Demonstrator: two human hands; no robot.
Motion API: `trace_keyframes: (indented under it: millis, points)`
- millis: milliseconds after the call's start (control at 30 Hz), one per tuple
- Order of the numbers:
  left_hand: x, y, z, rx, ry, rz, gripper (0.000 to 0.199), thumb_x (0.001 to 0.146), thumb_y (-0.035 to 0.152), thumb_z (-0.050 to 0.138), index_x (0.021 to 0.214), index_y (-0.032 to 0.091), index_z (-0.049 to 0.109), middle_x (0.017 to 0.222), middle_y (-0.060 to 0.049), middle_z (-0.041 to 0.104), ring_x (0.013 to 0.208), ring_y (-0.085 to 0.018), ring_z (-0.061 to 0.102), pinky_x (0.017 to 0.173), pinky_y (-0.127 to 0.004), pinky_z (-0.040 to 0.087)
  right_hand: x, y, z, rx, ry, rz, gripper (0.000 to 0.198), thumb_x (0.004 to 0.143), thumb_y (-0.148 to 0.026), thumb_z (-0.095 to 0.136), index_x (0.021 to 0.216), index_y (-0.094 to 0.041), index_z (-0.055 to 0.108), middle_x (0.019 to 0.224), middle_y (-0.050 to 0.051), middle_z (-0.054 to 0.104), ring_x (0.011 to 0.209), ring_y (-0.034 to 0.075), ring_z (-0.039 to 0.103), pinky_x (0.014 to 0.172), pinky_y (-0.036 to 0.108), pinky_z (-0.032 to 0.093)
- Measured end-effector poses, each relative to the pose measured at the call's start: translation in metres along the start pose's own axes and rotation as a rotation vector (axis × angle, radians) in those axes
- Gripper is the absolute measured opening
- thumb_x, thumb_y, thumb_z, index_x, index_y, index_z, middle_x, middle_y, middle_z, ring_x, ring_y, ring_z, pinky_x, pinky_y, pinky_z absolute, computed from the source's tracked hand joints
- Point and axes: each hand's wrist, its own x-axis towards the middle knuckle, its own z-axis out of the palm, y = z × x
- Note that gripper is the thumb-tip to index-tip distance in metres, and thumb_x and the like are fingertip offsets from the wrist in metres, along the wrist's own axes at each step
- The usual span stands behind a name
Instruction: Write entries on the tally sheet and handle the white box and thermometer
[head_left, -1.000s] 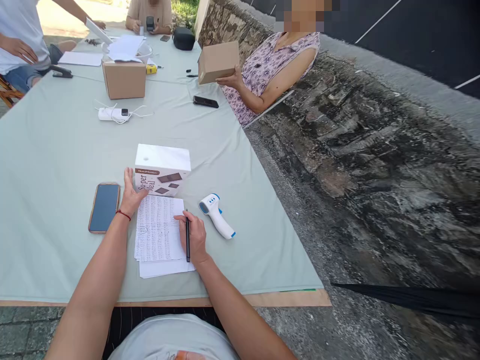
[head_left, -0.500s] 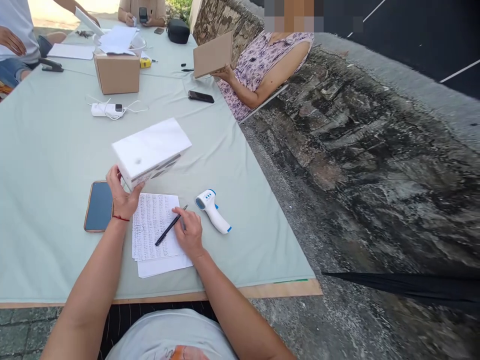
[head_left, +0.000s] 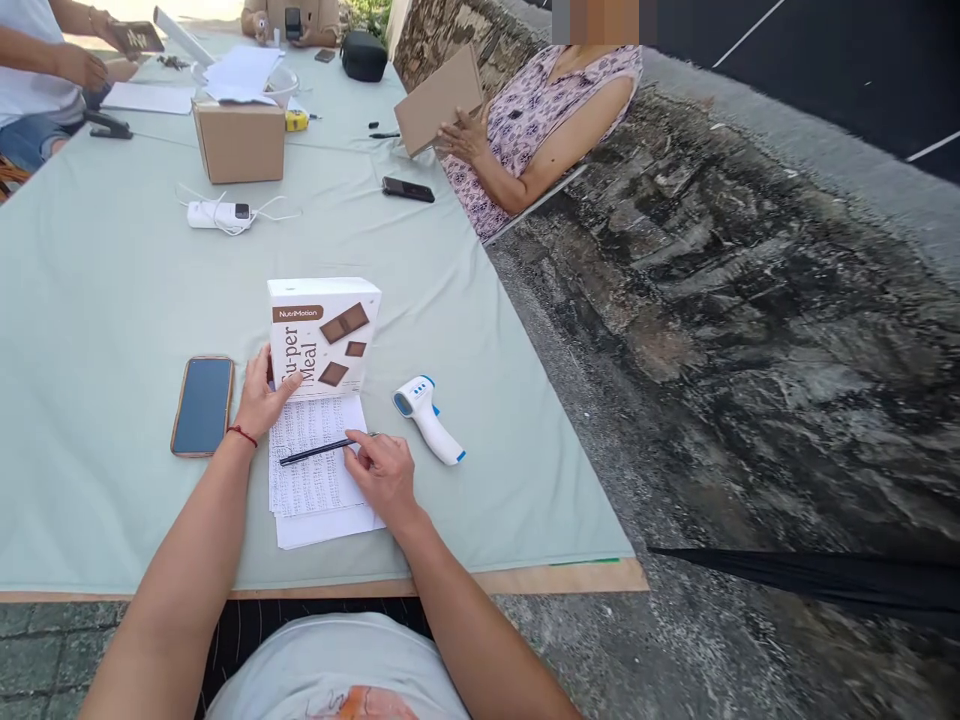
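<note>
My left hand grips the lower left edge of a white snack box with brown pictures, its thumb on the printed front. The box is upright at the top of a stack of printed sheets, its front facing me. Between the fingertips of my right hand is a black pen, lying almost level over the sheets. A phone lies left of my left hand. To the right of my right hand rests a white and blue infrared thermometer.
Farther up the cloth-covered table are a white device with a cable, a cardboard box and a dark phone. On the right a seated person holds a brown box. Other people sit at the far end.
The white box has turned from tilted to upright, its printed front now toward me. The pen has swung closer to level. The person on the right has tilted the brown box.
</note>
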Motion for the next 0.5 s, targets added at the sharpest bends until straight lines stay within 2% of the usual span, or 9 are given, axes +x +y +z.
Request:
trace_keyframes:
  millis: [67,167,233,333,400,500]
  points:
    - [0.000,0.000,0.000,0.019,0.003,0.011,0.061,0.089,0.066,0.060,0.132,0.022,0.058,0.119,-0.012,0.065,0.114,-0.032,0.058,0.100,-0.050,0.048,-0.004,-0.003,-0.001,-0.046,-0.066,-0.011,0.018,0.091,-0.017,0.061,0.095,-0.022,0.077,0.053,-0.005,0.057,0.054,0.013,0.052,0.069,0.030,0.038]
    - [-0.001,0.000,0.001,0.024,0.012,0.023,0.059,0.093,0.066,0.054,0.130,0.021,0.058,0.120,-0.012,0.067,0.111,-0.031,0.061,0.099,-0.049,0.048,-0.007,-0.004,-0.002,-0.073,-0.132,-0.005,0.021,0.091,-0.018,0.061,0.103,-0.022,0.078,0.054,-0.004,0.058,0.053,0.013,0.051,0.066,0.030,0.037]
    - [-0.001,-0.001,0.002,0.026,0.012,0.037,0.059,0.094,0.066,0.053,0.132,0.021,0.057,0.122,-0.012,0.067,0.113,-0.031,0.061,0.100,-0.049,0.048,-0.004,-0.001,-0.004,-0.050,-0.128,0.029,0.025,0.091,-0.022,0.061,0.110,-0.021,0.077,0.053,-0.005,0.057,0.053,0.013,0.050,0.066,0.030,0.038]
    - [0.000,-0.005,0.004,0.026,0.007,0.050,0.060,0.095,0.065,0.051,0.135,0.021,0.056,0.127,-0.013,0.065,0.119,-0.031,0.060,0.103,-0.049,0.047,0.010,0.006,-0.011,0.013,-0.087,0.083,0.026,0.094,-0.026,0.055,0.109,-0.022,0.076,0.057,-0.003,0.058,0.057,0.015,0.053,0.069,0.031,0.043]
    - [0.000,-0.007,0.004,0.027,0.009,0.050,0.061,0.096,0.065,0.051,0.137,0.021,0.055,0.130,-0.013,0.064,0.122,-0.032,0.059,0.105,-0.051,0.046,0.023,0.016,-0.018,0.039,-0.049,0.106,0.027,0.095,-0.028,0.051,0.107,-0.022,0.075,0.068,0.001,0.064,0.068,0.018,0.058,0.074,0.034,0.047]
    - [0.000,-0.009,0.005,0.034,0.013,0.045,0.061,0.096,0.065,0.051,0.139,0.021,0.055,0.130,-0.013,0.064,0.122,-0.033,0.058,0.106,-0.052,0.045,0.039,0.037,-0.031,-0.039,0.027,0.213,0.028,0.093,-0.033,0.053,0.112,-0.022,0.071,0.100,0.010,0.069,0.096,0.025,0.061,0.089,0.041,0.049]
